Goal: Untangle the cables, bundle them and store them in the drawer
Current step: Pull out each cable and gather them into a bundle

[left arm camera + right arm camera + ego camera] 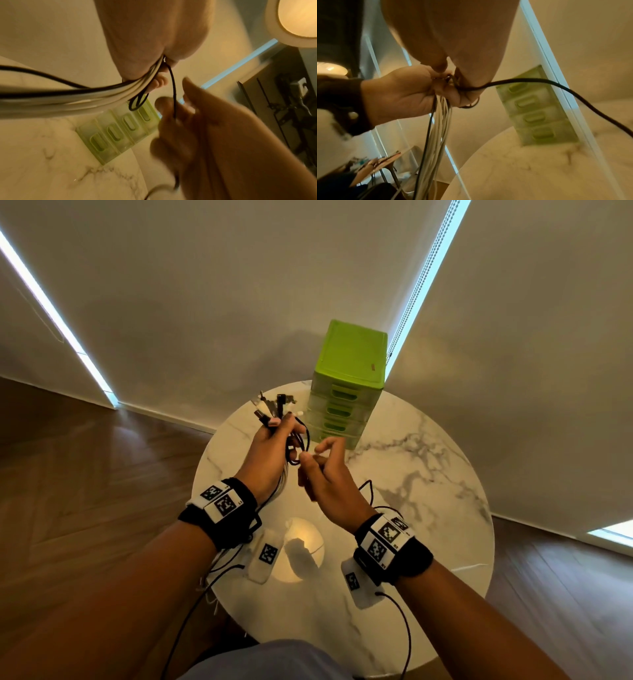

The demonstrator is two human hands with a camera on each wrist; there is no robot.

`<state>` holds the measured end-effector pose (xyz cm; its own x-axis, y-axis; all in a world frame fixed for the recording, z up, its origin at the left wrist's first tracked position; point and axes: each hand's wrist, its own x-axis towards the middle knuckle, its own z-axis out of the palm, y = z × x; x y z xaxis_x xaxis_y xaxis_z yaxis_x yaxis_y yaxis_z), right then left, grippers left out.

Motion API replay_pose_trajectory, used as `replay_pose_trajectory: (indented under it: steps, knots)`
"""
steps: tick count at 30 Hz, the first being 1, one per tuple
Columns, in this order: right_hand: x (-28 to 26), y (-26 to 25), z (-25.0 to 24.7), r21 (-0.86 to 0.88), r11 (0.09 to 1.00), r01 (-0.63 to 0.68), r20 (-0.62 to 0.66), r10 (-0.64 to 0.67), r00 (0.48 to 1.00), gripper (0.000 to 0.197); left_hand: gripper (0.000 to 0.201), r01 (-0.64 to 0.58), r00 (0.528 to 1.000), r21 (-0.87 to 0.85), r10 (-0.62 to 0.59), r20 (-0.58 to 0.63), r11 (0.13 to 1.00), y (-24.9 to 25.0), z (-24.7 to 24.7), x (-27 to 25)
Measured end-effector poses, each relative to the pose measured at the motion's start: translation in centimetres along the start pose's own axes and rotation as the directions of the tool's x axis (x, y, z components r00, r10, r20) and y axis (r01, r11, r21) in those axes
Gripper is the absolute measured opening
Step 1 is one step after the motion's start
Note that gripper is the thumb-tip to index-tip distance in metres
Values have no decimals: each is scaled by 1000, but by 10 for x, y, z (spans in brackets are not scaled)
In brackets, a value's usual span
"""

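Above the round marble table [428, 474], my left hand [284, 433] grips a bundle of white and black cables [270, 409], their plugs sticking up past the fingers. The rest of the bundle [440, 128] hangs below the left hand [399, 94]. My right hand [310, 455], just to its right, pinches a thin black cable [306, 440] that loops out of the bundle. In the left wrist view this black cable [173, 88] runs from the left fist into the right hand [197, 128]. A green drawer unit [346, 392] with all drawers shut stands behind the hands.
The drawer unit [536, 112] stands at the table's far edge against a pale wall. A loose stretch of black cable [368, 491] lies on the table under my right wrist. A lamp's reflection [301, 549] shines near the table's front. Wooden floor surrounds the table.
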<state>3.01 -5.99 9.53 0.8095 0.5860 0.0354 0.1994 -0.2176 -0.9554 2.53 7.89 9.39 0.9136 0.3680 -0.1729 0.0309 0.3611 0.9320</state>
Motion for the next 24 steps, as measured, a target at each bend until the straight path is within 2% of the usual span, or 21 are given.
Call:
replay_pose_trajectory:
  steps: [1,3,6,8,10,13,15,17,19,21,24]
  knots:
    - [-5,4,1,19,999,-46,42,45,998,26,29,-20,999,-9,19,-33,1000,4,-2,3]
    - [-16,19,0,-54,992,-115,166,123,978,36,26,-56,995,-73,50,-84,996,15,-10,13]
    - [-39,50,-4,-147,972,-182,335,222,916,44,19,-91,987,-211,61,-145,973,35,-25,26]
    - [-50,67,-8,-164,957,-238,345,282,895,46,15,-105,985,-182,77,-157,978,45,-34,31]
    - [-50,74,-13,-260,934,-243,266,312,912,51,19,-119,985,-105,104,-136,987,48,-35,30]
    - [-31,76,-24,-505,815,-283,130,396,909,63,31,-60,998,-71,60,-15,996,42,-26,22]
    - [-15,69,-30,-573,758,-312,26,397,917,62,37,-52,996,72,47,76,996,33,-19,10]
    - [1,56,-33,-518,790,-329,-113,318,941,62,41,-122,985,303,78,152,945,26,-13,-3]
    - [13,38,-34,-364,885,-290,-215,223,951,58,40,-151,980,446,73,188,882,19,-8,-15]
    - [24,21,-32,-220,947,-232,-257,173,951,50,36,-121,982,464,36,188,877,12,-3,-21]
    - [34,9,-28,-80,980,-183,-268,155,951,38,44,-66,986,418,-5,166,906,5,4,-23]
